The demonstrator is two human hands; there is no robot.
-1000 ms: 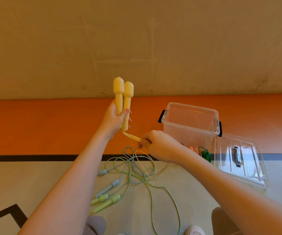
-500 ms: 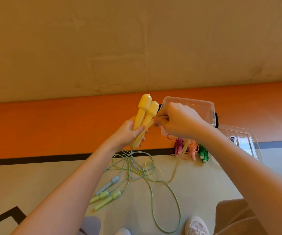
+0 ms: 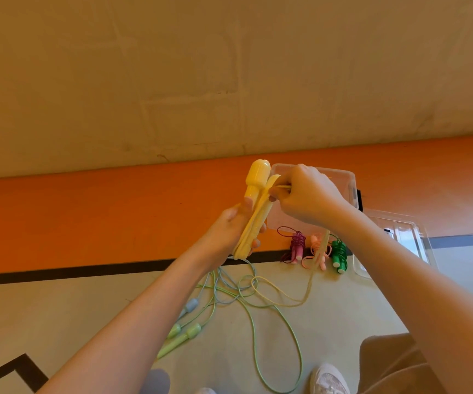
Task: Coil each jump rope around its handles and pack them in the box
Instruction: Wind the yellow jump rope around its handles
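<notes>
1. Gripping the pair of yellow handles (image 3: 253, 211) side by side, the left hand (image 3: 231, 231) has its fingers curled round their lower halves, bulbous ends pointing up and away. Judgement: held together like this they serve as one spool for the cord.

2. Right hand (image 3: 305, 194) sits just beside the handles' upper part, fingers curled and pinching the yellow cord (image 3: 283, 301) where it meets them. The cord runs down from under this hand, past the coiled ropes, and loops on the floor (image 3: 357, 308). Judgement: a wrap is being laid near the top of the handles — coiling of this rope is at an early stage, since most of the cord lies slack below.

3. Slack hangs free rather than taut; probably deliberate, so the winding hand can circle without dragging the tangle.

4. Tangle on the floor: green rope (image 3: 258, 336) and a pale blue rope (image 3: 192, 304), cords crossing the yellow one beneath the left hand. Risk, as judged: the yellow slack could snag these as it is drawn up.

5. Already coiled — purple rope (image 3: 297, 245), pink rope (image 3: 318, 247) and dark green rope (image 3: 338, 253) — lying in a row on the floor just in front of the clear box (image 3: 349, 180); not yet packed.

6. Box stands behind the right hand, open; its lid (image 3: 400, 231) lies beside it to the right. Contents cannot be told — the hand hides most of it.

7. Progress estimate: three coiled, one in hand, two untouched, none visibly in the box.
</notes>
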